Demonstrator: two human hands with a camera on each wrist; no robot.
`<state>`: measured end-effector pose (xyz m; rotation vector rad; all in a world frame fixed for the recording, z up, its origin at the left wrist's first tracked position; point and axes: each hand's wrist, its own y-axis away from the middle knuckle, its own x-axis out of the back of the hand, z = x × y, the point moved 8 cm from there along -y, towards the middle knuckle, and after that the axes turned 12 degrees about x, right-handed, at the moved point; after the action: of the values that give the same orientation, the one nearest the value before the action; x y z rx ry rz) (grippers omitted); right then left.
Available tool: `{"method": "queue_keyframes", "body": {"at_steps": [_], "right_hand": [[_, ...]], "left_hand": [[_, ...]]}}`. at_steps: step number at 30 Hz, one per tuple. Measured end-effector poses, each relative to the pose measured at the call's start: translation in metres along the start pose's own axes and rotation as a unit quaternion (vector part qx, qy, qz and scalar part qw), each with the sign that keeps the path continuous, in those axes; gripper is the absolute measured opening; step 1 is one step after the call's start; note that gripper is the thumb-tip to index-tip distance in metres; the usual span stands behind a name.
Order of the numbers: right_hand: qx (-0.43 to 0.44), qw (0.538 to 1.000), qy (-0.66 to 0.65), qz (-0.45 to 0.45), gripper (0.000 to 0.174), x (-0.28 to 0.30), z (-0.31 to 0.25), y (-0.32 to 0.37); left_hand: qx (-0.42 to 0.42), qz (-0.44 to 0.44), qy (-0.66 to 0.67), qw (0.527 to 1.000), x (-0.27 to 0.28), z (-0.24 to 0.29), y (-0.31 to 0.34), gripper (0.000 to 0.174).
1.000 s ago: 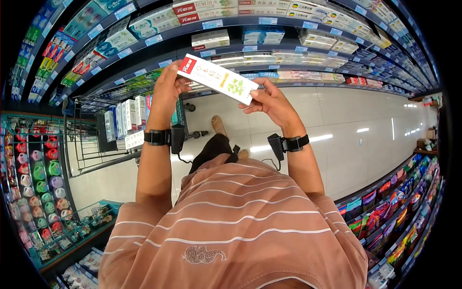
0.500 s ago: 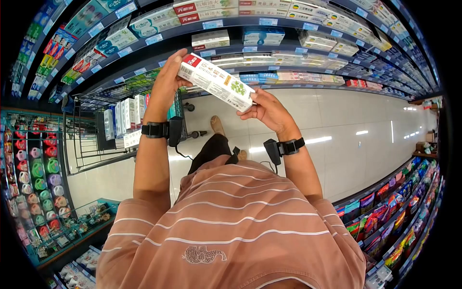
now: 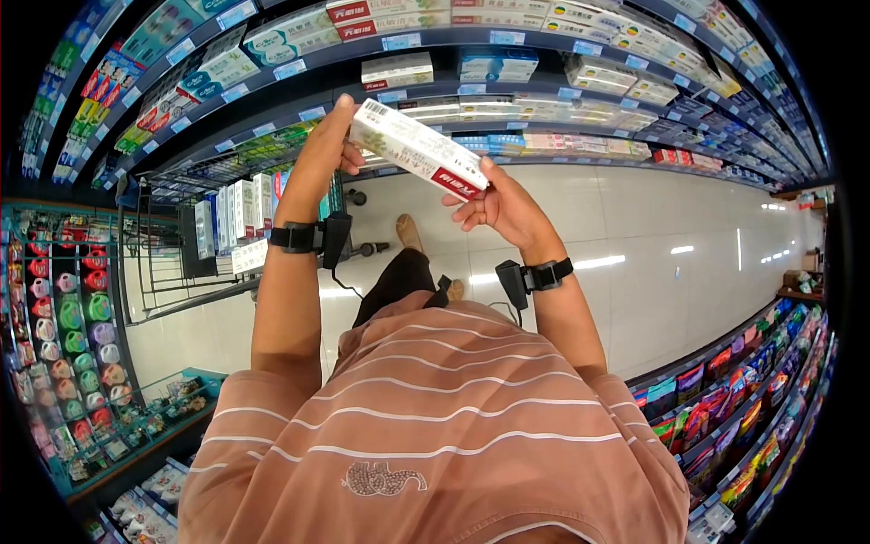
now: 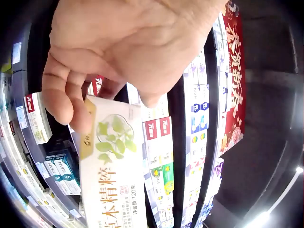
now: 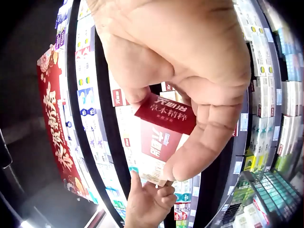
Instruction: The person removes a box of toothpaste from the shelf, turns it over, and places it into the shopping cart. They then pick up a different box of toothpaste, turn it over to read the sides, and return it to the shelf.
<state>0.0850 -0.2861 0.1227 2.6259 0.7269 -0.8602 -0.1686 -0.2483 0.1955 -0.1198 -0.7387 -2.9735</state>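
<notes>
A long white toothpaste box [image 3: 408, 145] with a red panel and green leaf print is held slanting between both hands, in front of the shelves. My left hand [image 3: 319, 161] grips its upper left end; in the left wrist view, curled fingers [image 4: 61, 102] lie at the end beside the leaf picture. At the lower right, my right hand [image 3: 512, 208] pinches the red end. The right wrist view shows this red end flap [image 5: 166, 114] between thumb and fingers, with the left hand [image 5: 148, 202] at the far end.
Shelves [image 3: 435, 38] of boxed toothpaste curve across the front. A wire cart [image 3: 163, 272] with several upright boxes [image 3: 243, 213] stands at the left. Beyond it are racks of coloured bottles [image 3: 77, 317]; packets line a shelf [image 3: 725, 408] at the lower right. Tiled floor [image 3: 634, 245] lies between.
The toothpaste box has been turned over: its red end was at the left hand and is now at the right. Both hands remain on its ends.
</notes>
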Motion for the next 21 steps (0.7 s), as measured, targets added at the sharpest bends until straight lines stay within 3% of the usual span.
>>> {"method": "queue_keyframes", "body": {"at_steps": [3, 9, 17, 21], "right_hand": [[-0.001, 1.000, 0.002, 0.027, 0.068, 0.007, 0.001, -0.001], [-0.041, 0.998, -0.050, -0.026, 0.077, 0.008, 0.011, -0.003], [-0.086, 0.991, -0.090, -0.046, 0.081, 0.002, 0.026, -0.007], [-0.083, 0.991, -0.103, -0.038, 0.081, 0.000, 0.030, -0.011]], "left_hand": [[-0.026, -0.035, 0.036, 0.998, -0.002, 0.001, 0.000, 0.058], [-0.047, -0.026, -0.001, 0.999, -0.002, 0.000, -0.001, 0.053], [-0.031, 0.012, -0.017, 0.999, 0.004, -0.005, -0.015, 0.049], [-0.027, -0.013, 0.018, 0.999, 0.004, -0.012, -0.022, 0.055]]}}
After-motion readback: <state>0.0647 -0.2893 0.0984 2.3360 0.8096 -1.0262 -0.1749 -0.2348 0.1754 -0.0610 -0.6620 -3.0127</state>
